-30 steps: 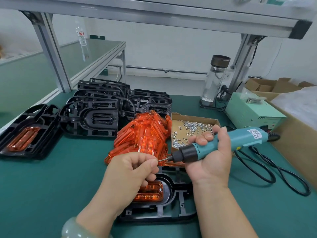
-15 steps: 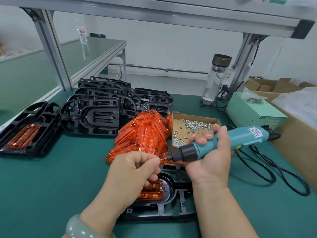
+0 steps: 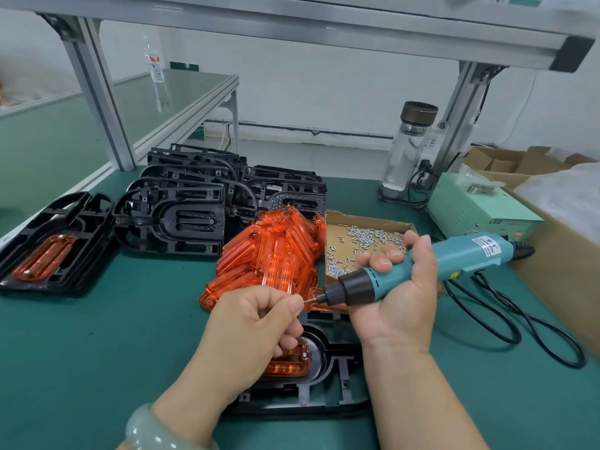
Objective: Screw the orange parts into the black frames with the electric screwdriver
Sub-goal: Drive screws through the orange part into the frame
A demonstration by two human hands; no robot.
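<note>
Well, black frames (image 3: 181, 219) pile toward the table's (image 3: 97, 352) far left, orange parts (image 3: 276, 251) beside them. At the near edge, above a loaded frame (image 3: 328, 384), the left hand (image 3: 256, 323) pinches the screwdriver's (image 3: 422, 264) tip, fingers curled; the right hand (image 3: 399, 287) clamps its handle.

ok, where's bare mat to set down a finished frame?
Biggest free patch: mat front left, bordered by the finished frame, the frame stacks and the left hand, which pinches a screw. Smaller one front right, between the right forearm and the screwdriver cable. Crowded mid-table: orange pile, screw box, working frame.
</note>
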